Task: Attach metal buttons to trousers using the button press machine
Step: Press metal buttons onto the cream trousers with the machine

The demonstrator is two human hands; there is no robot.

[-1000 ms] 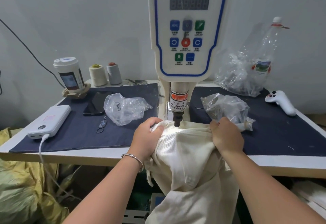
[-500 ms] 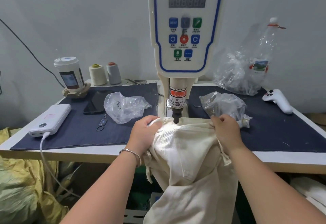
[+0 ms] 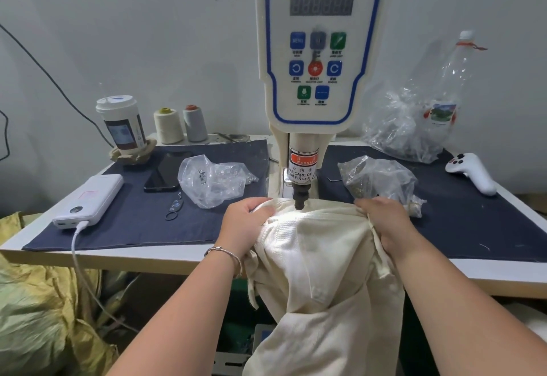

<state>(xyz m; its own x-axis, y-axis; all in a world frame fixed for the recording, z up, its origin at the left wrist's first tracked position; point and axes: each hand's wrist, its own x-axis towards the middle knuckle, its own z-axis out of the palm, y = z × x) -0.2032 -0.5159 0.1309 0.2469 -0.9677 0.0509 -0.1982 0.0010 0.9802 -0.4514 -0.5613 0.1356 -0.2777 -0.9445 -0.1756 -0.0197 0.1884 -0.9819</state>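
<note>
left hand (image 3: 245, 221): fingers curled, gripping cream trousers (image 3: 319, 263) | right hand (image 3: 384, 221): fingers bunching same cloth | waistband stretched between both sets of fingers, under servo button machine (image 3: 321, 49) punch (image 3: 300, 202)

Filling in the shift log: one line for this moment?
step: positioning | trousers under press head | left hand grips fabric | right hand grips fabric

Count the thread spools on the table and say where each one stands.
2. The cream spool and the grey spool stand side by side at the table's back edge, left of the button machine. Others may be hidden behind it.
</note>
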